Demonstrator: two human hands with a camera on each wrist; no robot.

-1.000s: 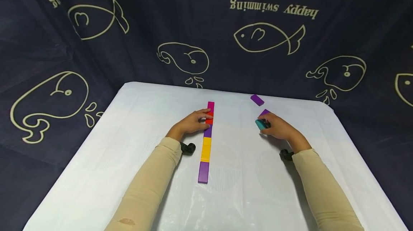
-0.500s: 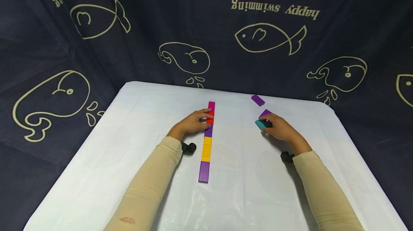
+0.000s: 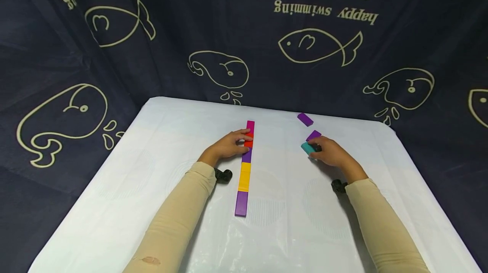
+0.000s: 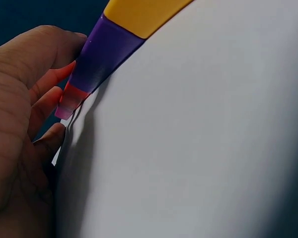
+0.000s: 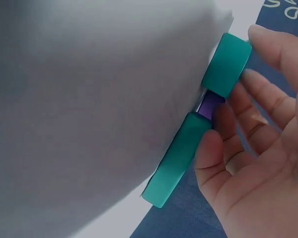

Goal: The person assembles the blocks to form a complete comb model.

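Observation:
My left hand [image 3: 227,144] rests over the middle of a straight row of coloured blocks, fingers across the red block [image 3: 248,143] and thumb at the dark purple block [image 3: 247,155]. A magenta block [image 3: 250,125] forms the row's far end. In the left wrist view my thumb lies along the purple block's side. On the right, my right hand [image 3: 331,151] pinches a teal block [image 3: 307,148] between thumb and fingers. Behind it sits a purple block [image 3: 314,135]. The right wrist view also shows a second teal block [image 5: 174,163], hidden from the head view.
Toward me the row continues with yellow [image 3: 244,177] and ends in a purple block [image 3: 241,203]. Another loose purple block [image 3: 305,119] lies near the far edge of the white-covered table [image 3: 278,239]. Behind the table hangs a dark printed cloth [image 3: 263,82].
The teal block at my right hand shows more of its top face now and has shifted very slightly. My left hand and the row have stayed put.

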